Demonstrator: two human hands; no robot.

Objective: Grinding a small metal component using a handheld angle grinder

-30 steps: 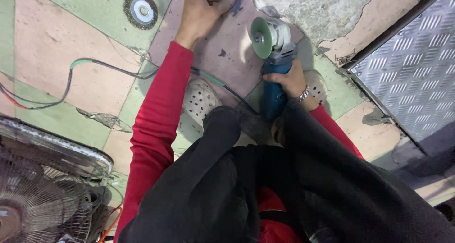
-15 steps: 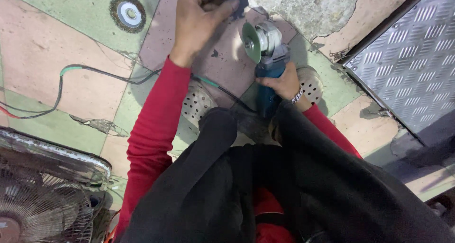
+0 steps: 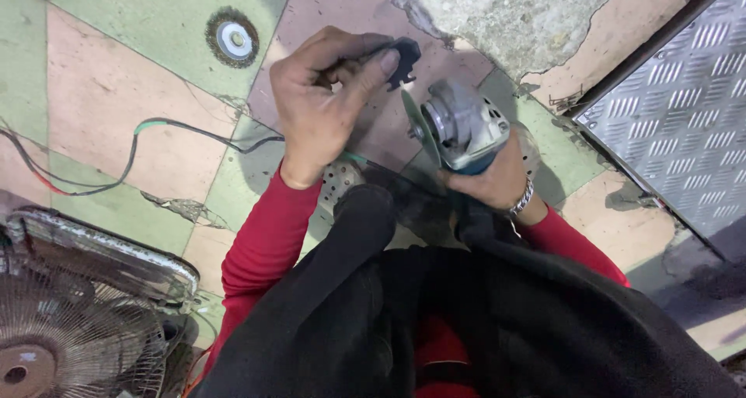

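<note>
My right hand [image 3: 493, 182] grips the body of a blue and grey angle grinder [image 3: 465, 128], held above the tiled floor with its thin disc [image 3: 411, 122] facing left. My left hand [image 3: 322, 103] is closed around a small dark spanner-like tool [image 3: 404, 60] just above and left of the disc. Both arms wear red sleeves under black clothing. The grinder's handle is hidden under my right hand and my lap.
A round wire brush wheel [image 3: 232, 38] lies on the green tile at the upper left. A dark cable [image 3: 140, 145] trails across the floor. A fan with a wire guard [image 3: 70, 320] stands at the lower left. A metal chequer plate [image 3: 684, 111] lies at the right.
Both hands have come nearer to the camera. The grinder has been lifted and turned so its disc shows edge-on, and my left hand has brought the dark tool up beside the disc.
</note>
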